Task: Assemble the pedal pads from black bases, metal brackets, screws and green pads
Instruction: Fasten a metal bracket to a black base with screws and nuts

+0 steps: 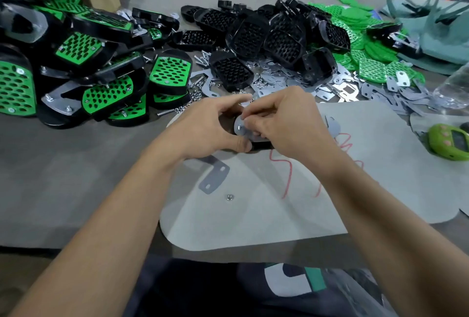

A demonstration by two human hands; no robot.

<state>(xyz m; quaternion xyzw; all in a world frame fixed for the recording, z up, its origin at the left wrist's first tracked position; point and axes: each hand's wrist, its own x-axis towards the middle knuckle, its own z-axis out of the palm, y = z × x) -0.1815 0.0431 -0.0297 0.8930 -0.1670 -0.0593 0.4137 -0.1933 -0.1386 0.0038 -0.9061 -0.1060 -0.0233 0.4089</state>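
Observation:
My left hand (210,126) grips a black base (261,144) that lies mostly hidden under both hands at the table's centre. A metal bracket (241,128) sits on top of that base. My right hand (281,123) pinches something small at the bracket's hole; the part itself is hidden by the fingertips. A loose metal bracket (214,177) and a single nut (229,197) lie on the pale mat (253,215) just in front of my hands.
Finished green-and-black pedals (101,70) pile up at the left. Black bases (266,37) heap behind my hands, green pads (360,45) and flat brackets (380,90) at the right. Screws and nuts (203,59) are scattered between. A green timer (451,141) sits at far right.

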